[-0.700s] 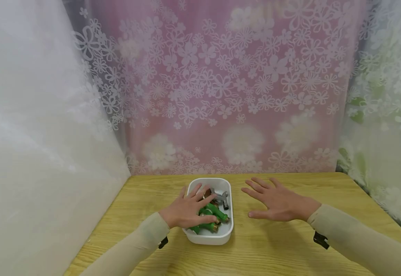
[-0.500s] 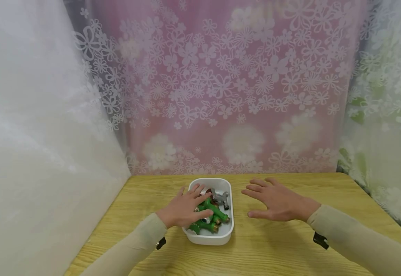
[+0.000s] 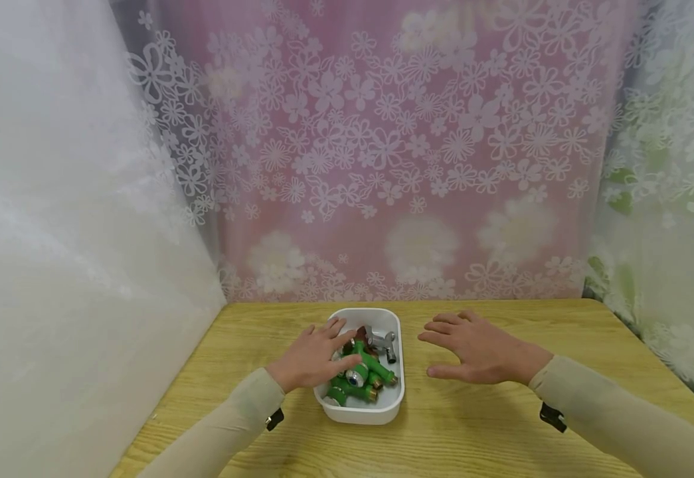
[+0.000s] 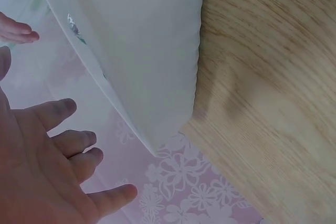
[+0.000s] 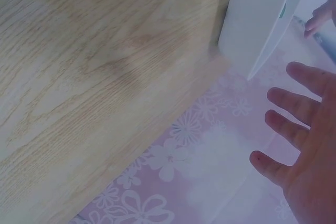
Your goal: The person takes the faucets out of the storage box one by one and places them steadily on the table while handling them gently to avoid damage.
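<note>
A white plastic bin (image 3: 361, 415) on the table holds several green valve-like fittings (image 3: 376, 366) with brass threaded ends, a grey metal fitting (image 3: 382, 342) and a dark red-brown piece (image 3: 361, 335). Above the bin's left side hovers my left hand (image 3: 311, 355), its fingers spread and gripping nothing; it hides part of the contents. My right hand (image 3: 478, 350) is held over the table to the right of the bin, fingers extended, with nothing in it. In the left wrist view the left hand (image 4: 42, 156) is apart from the bin's outer wall (image 4: 152, 51).
The wood-grain table (image 3: 472, 438) runs back to a pink floral curtain (image 3: 406, 166). A white sheet (image 3: 72, 232) hangs along the left, and a pale flowered curtain (image 3: 669, 199) along the right. Dark straps (image 3: 552, 416) are on both wrists.
My left hand has drifted left and slightly back toward me, uncovering more of the green fittings. The right hand has barely moved. The bin and its contents stay in place.
</note>
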